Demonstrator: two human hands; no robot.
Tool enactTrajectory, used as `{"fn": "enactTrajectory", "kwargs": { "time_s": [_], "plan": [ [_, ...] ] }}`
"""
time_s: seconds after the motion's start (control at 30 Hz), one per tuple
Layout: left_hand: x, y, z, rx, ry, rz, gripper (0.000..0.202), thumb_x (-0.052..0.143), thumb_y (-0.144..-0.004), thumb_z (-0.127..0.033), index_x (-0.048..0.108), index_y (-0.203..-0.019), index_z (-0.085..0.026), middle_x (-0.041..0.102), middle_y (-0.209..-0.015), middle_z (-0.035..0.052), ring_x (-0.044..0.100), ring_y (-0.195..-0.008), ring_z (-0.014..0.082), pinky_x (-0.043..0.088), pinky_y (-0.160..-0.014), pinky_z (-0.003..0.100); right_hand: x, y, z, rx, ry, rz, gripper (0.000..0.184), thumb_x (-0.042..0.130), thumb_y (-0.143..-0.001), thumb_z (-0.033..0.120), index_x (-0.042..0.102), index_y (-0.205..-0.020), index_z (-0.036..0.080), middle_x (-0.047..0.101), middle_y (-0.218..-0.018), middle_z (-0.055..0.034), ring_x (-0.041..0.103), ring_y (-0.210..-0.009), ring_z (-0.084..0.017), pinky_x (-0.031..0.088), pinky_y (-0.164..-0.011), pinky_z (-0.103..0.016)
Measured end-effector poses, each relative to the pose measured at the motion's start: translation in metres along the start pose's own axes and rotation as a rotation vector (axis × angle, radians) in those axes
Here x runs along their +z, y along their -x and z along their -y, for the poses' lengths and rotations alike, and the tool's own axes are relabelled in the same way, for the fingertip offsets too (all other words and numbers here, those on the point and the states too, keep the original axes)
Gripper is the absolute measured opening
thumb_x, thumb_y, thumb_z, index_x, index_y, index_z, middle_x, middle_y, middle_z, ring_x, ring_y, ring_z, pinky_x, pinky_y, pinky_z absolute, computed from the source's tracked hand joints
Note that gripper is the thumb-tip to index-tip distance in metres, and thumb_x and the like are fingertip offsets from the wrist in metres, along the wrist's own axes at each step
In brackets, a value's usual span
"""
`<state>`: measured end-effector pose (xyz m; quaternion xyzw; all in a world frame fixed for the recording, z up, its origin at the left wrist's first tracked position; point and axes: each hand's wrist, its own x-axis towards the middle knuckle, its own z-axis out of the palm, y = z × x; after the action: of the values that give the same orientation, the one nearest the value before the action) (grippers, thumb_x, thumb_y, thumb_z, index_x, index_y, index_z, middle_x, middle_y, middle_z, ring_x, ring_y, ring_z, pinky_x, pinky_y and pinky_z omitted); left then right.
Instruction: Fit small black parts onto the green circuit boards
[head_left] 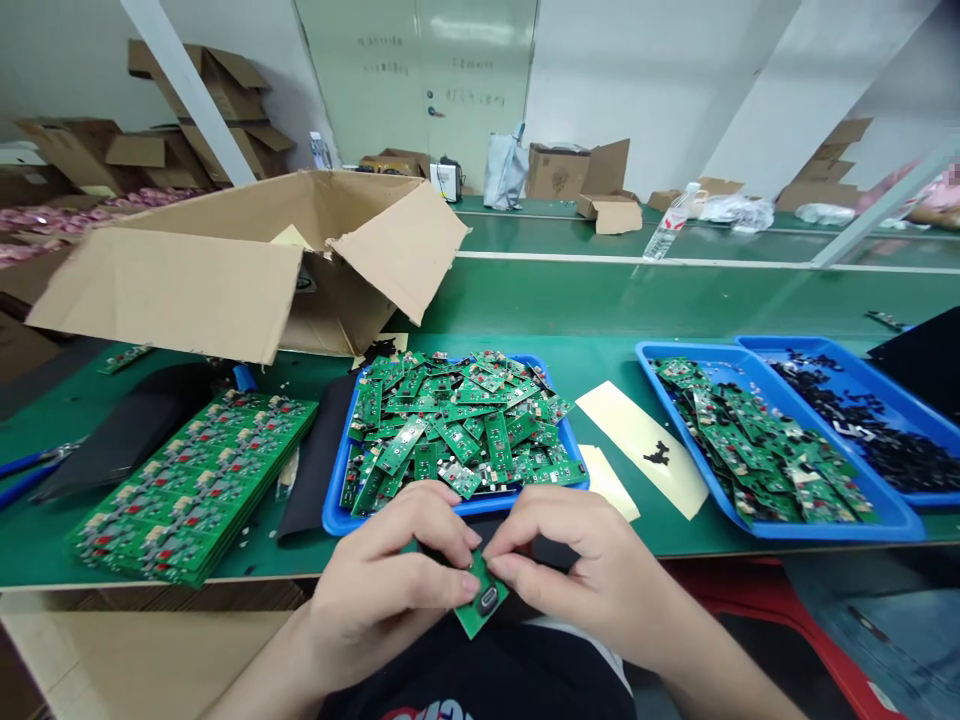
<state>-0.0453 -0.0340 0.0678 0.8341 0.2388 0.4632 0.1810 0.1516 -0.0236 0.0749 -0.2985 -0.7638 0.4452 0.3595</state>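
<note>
Close to my body, my left hand (412, 565) grips a small green circuit board (470, 622) between thumb and fingers. On the board sits an oval metal port with a black surround (488, 601). My right hand (559, 550) is closed in a pinch at the board's upper right edge; whatever lies between those fingertips is hidden. Just beyond both hands stands a blue tray (335, 505) heaped with loose green circuit boards (457, 430). To its right, small black pieces (658, 454) lie on a cream paper strip (611, 408).
At left are stacked board panels (195, 480), blue-handled pliers (37, 465) and a large open carton (187, 290). Two blue trays stand at right, one with boards (757, 440), the other with black parts (870, 400). Farther back is a water bottle (671, 222).
</note>
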Motion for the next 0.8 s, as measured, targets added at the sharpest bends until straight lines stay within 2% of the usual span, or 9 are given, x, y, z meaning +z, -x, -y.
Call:
{"fn": "enactTrajectory", "kwargs": {
  "time_s": [0.1, 0.2, 0.3, 0.4, 0.5, 0.6, 0.8],
  "plan": [
    [0.004, 0.0, 0.002, -0.107, 0.281, -0.158, 0.011, 0.065, -0.082, -0.015, 0.059, -0.089, -0.021, 0.061, -0.072, -0.0017, 0.065, -0.07, 0.0131, 0.053, -0.085, 0.036, 0.01, 0.001, 0.003, -0.013, -0.104, -0.074, 0.008, 0.058, -0.082, 0.016, 0.062, -0.076, 0.016, 0.059, -0.066, 0.0016, 0.054, -0.061, -0.008, 0.042, -0.059, -0.018],
    [0.012, -0.002, 0.004, -0.162, 0.474, -0.295, 0.016, 0.07, -0.077, -0.014, 0.061, -0.086, -0.023, 0.062, -0.079, -0.0015, 0.065, -0.078, 0.0147, 0.052, -0.09, 0.043, 0.021, -0.001, 0.006, -0.06, -0.156, -0.21, 0.007, 0.057, -0.081, 0.015, 0.06, -0.076, 0.017, 0.06, -0.066, 0.0024, 0.055, -0.06, -0.008, 0.042, -0.059, -0.018],
    [0.022, -0.004, 0.007, -0.182, 0.545, -0.436, 0.016, 0.073, -0.074, -0.013, 0.065, -0.082, -0.024, 0.06, -0.094, 0.0003, 0.062, -0.092, 0.0166, 0.047, -0.098, 0.048, 0.028, -0.005, 0.008, -0.076, -0.193, -0.303, 0.007, 0.057, -0.081, 0.013, 0.058, -0.077, 0.019, 0.06, -0.068, 0.0033, 0.055, -0.062, -0.008, 0.043, -0.059, -0.017],
    [0.03, -0.003, 0.011, -0.199, 0.52, -0.534, 0.017, 0.074, -0.073, -0.014, 0.068, -0.082, -0.026, 0.058, -0.104, 0.0017, 0.057, -0.104, 0.0185, 0.044, -0.102, 0.047, 0.028, -0.01, 0.008, -0.06, -0.24, -0.307, 0.008, 0.055, -0.082, 0.013, 0.057, -0.078, 0.02, 0.061, -0.07, 0.0038, 0.056, -0.064, -0.008, 0.043, -0.06, -0.017],
    [0.033, -0.001, 0.014, -0.215, 0.391, -0.553, 0.023, 0.073, -0.074, -0.016, 0.071, -0.091, -0.031, 0.055, -0.106, 0.0034, 0.054, -0.109, 0.0215, 0.043, -0.101, 0.048, 0.027, -0.011, 0.006, -0.058, -0.238, -0.303, 0.01, 0.054, -0.083, 0.013, 0.056, -0.077, 0.02, 0.061, -0.07, 0.0033, 0.056, -0.064, -0.008, 0.044, -0.061, -0.018],
    [0.032, 0.001, 0.013, -0.203, 0.185, -0.558, 0.03, 0.072, -0.076, -0.02, 0.07, -0.103, -0.034, 0.052, -0.105, 0.0045, 0.054, -0.105, 0.0218, 0.045, -0.099, 0.048, 0.025, -0.011, 0.002, -0.05, -0.197, -0.318, 0.008, 0.054, -0.084, 0.015, 0.057, -0.077, 0.019, 0.059, -0.068, 0.0026, 0.055, -0.063, -0.01, 0.044, -0.06, -0.02],
    [0.031, 0.003, 0.009, -0.246, -0.125, -0.386, 0.042, 0.059, -0.086, -0.031, 0.052, -0.128, -0.03, 0.054, -0.095, 0.0041, 0.056, -0.089, 0.0164, 0.053, -0.083, 0.029, 0.024, -0.011, -0.004, -0.034, -0.169, -0.324, 0.009, 0.054, -0.083, 0.017, 0.057, -0.075, 0.02, 0.06, -0.067, 0.0028, 0.056, -0.064, -0.01, 0.046, -0.061, -0.02]
  ]
}}
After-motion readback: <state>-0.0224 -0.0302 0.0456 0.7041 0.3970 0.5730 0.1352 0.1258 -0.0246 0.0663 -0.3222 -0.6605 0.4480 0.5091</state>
